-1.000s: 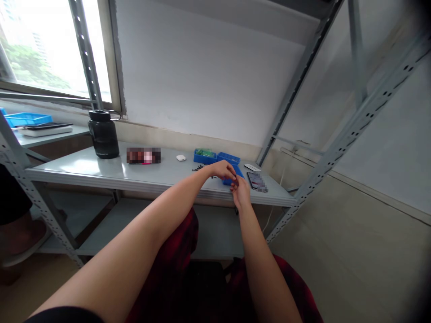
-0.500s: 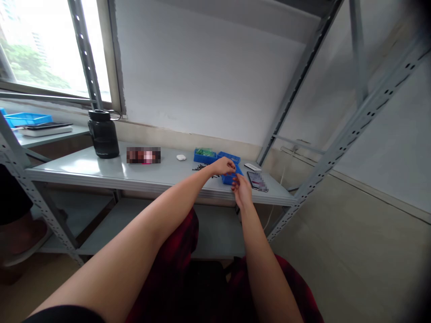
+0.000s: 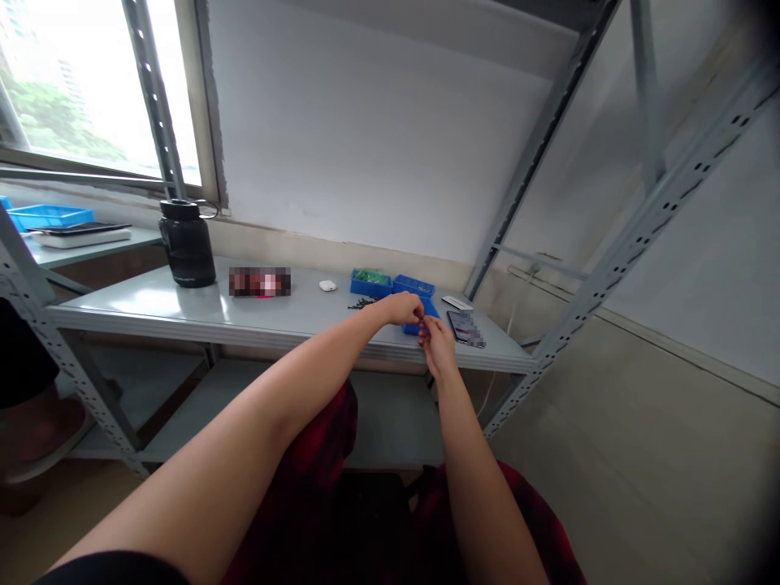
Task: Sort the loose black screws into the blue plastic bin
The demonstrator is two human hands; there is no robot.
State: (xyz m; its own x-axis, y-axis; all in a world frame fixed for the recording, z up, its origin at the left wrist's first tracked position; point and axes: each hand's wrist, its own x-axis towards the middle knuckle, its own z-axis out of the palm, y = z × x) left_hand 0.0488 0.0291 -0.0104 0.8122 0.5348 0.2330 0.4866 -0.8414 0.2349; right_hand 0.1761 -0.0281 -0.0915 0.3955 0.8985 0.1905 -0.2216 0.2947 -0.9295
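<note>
Over the front blue bin (image 3: 412, 329), my left hand (image 3: 405, 308) and my right hand (image 3: 438, 341) meet at the fingertips. Both are closed in a pinch, and whatever lies between the fingers is too small to make out. Small dark screw-like pieces (image 3: 364, 303) lie on the shelf just left of my left hand, which partly covers them. Behind the hands stand a blue bin with green bags (image 3: 371, 287) and another blue bin (image 3: 414, 285) with small contents I cannot make out.
A phone (image 3: 465, 328) and a white card-like item (image 3: 457, 303) lie to the right. Leftward along the grey shelf (image 3: 274, 321) are a white earbud case (image 3: 327, 285), a blurred-out item (image 3: 259, 282) and a black bottle (image 3: 186, 244). Another person's foot (image 3: 49, 439) shows at lower left.
My left hand has come down slightly, and its fingertips now meet those of my right hand. The right hand has hardly moved.
</note>
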